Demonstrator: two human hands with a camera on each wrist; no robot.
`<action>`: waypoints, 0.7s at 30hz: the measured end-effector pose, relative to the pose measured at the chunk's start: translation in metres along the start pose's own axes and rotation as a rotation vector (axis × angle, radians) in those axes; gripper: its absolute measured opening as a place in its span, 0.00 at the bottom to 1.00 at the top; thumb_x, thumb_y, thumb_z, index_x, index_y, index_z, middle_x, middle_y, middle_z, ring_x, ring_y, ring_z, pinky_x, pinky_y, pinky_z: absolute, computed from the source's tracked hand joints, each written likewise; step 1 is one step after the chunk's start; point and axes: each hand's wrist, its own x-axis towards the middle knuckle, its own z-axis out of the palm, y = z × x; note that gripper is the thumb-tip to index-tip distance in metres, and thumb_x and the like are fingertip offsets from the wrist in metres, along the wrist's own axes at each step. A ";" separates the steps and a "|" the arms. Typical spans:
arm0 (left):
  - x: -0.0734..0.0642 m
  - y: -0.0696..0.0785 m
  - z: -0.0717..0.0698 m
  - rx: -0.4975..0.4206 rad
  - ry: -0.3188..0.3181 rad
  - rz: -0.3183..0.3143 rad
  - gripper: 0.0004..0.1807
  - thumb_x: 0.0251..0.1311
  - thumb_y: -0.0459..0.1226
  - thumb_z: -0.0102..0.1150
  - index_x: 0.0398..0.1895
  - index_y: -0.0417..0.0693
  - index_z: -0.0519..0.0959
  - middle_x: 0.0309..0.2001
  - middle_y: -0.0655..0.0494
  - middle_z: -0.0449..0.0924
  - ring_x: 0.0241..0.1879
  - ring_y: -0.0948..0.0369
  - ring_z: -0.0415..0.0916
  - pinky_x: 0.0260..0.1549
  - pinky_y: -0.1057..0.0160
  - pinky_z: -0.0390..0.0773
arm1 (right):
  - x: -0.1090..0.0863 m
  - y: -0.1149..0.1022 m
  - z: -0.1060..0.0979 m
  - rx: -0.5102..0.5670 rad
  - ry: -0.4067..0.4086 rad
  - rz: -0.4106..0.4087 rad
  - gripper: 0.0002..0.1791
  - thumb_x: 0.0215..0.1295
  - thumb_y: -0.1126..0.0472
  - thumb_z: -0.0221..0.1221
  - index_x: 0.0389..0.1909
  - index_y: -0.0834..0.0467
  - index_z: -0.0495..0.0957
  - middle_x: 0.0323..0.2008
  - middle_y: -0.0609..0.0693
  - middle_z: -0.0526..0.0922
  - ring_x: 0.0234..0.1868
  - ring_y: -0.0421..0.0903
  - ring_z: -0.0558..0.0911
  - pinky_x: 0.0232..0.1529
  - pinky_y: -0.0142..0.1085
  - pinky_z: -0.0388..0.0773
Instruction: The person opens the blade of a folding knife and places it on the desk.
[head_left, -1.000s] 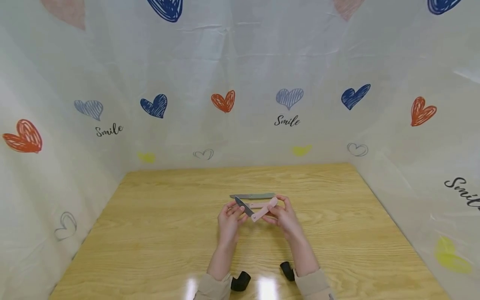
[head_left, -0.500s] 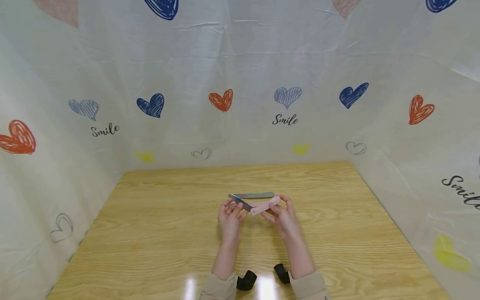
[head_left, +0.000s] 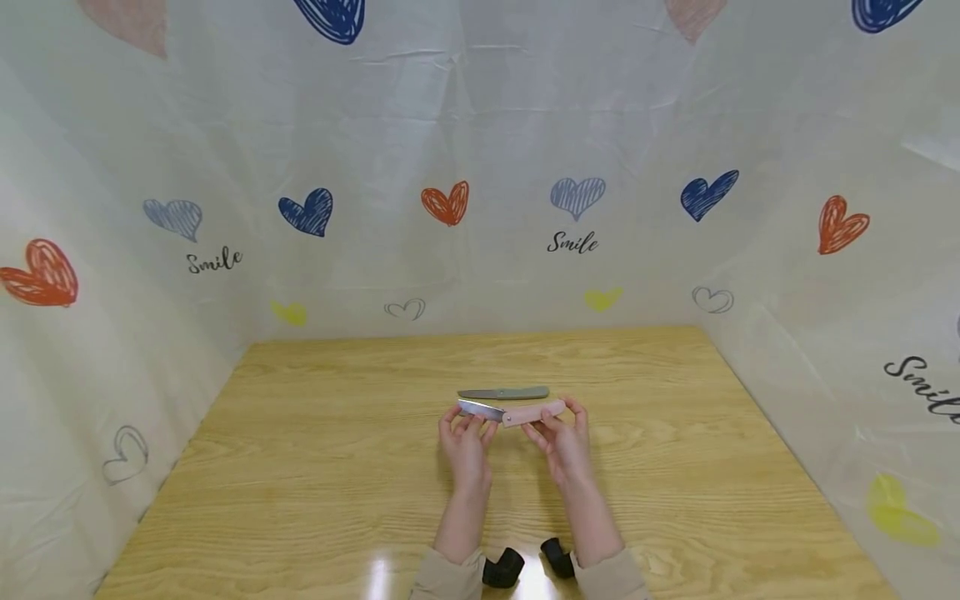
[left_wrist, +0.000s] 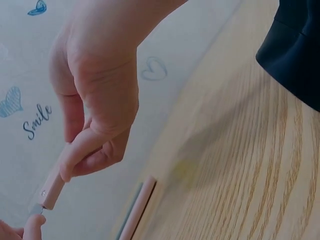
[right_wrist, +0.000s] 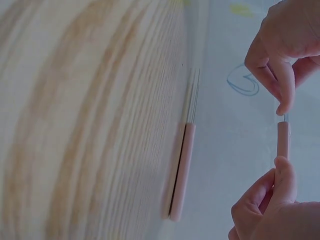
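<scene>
A folding knife with a pink handle [head_left: 534, 413] and a silvery blade [head_left: 482, 409] is held above the table, its blade nearly in line with the handle. My left hand [head_left: 466, 450] pinches the blade between thumb and fingers. With thumb and fingers, my right hand [head_left: 568, 446] grips the handle. Beyond them a green-handled knife [head_left: 522, 392] lies on the table, its blade to the left. A second pink knife [right_wrist: 184, 170] lies on the table with its blade out, seen in the right wrist view; the held knife hides it in the head view.
The wooden table [head_left: 337, 458] meets white sheeting printed with hearts [head_left: 450, 250] at the back and sides. A black angled piece [head_left: 504, 568] sticks out from the left cuff, and another black piece [head_left: 557, 557] is at the right cuff.
The held knife's blade has swung away from the handle, from a sharp bend to almost straight. Both hands keep their holds. The second pink knife is now covered in the head view.
</scene>
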 end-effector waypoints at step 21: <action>-0.010 -0.012 0.008 -0.122 0.077 0.038 0.22 0.70 0.23 0.43 0.61 0.34 0.50 0.48 0.38 0.62 0.45 0.56 0.73 0.49 0.61 0.81 | -0.003 0.005 0.004 0.131 0.032 -0.013 0.23 0.73 0.76 0.42 0.61 0.59 0.44 0.48 0.61 0.60 0.36 0.44 0.77 0.49 0.38 0.82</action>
